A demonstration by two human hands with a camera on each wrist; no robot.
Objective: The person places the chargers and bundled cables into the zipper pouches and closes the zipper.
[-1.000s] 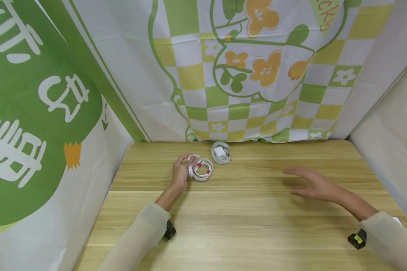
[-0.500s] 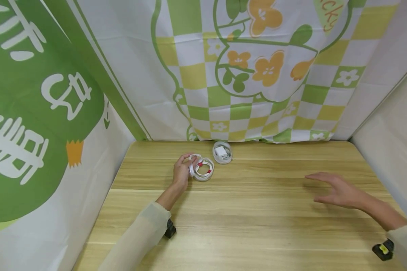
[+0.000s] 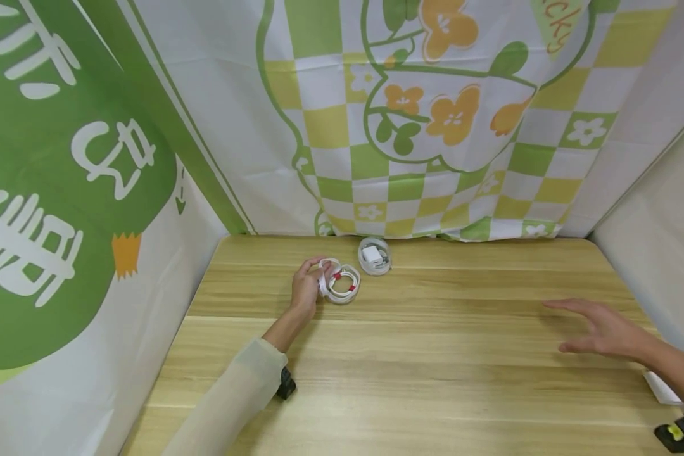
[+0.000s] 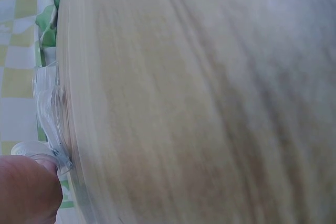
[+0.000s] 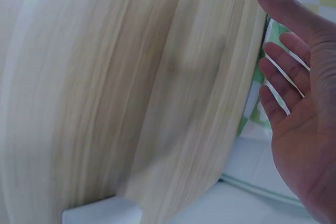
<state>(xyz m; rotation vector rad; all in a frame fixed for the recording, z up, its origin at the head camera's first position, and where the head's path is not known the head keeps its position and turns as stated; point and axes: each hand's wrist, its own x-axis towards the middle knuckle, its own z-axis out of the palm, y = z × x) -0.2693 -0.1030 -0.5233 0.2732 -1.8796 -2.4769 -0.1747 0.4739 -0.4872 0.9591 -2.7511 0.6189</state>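
Forearm and left hand point(image 3: 304, 291) reach up from the lower left of the frame to just left of centre, the wrist slightly bent, the fingers curled at the raised clear lid point(image 3: 323, 286) of a round plastic case point(image 3: 343, 302). The lid stands tilted beside the case's body, gripped at its left edge; the exact placing of each fingertip is hidden. Inside the case, near the middle of the frame, lies a coiled white cable point(image 3: 341, 294) bound with red ties.

Right hand point(image 3: 601, 329) hangs over the right side of the wooden table point(image 3: 456, 367), well apart from the case. Its fingers point left, almost straight, with the thumb held away from them and nothing in the grasp; the right wrist view shows the palm bare and the fingers slightly parted.

Just above and to the right of the first case sits a second clear round case point(image 3: 374, 272) with a white charger plug point(image 3: 372, 255) in it, near the table's far edge. A checkered, flowered cloth point(image 3: 387, 183) hangs directly behind that edge, and a green-and-white sheet point(image 3: 51, 190) fills the left of the frame. At lower right, the right forearm partly covers a white object point(image 3: 663, 389), too little seen to name. Black wrist cameras point(image 3: 286, 384) jut from both pale sleeves point(image 3: 228, 399).
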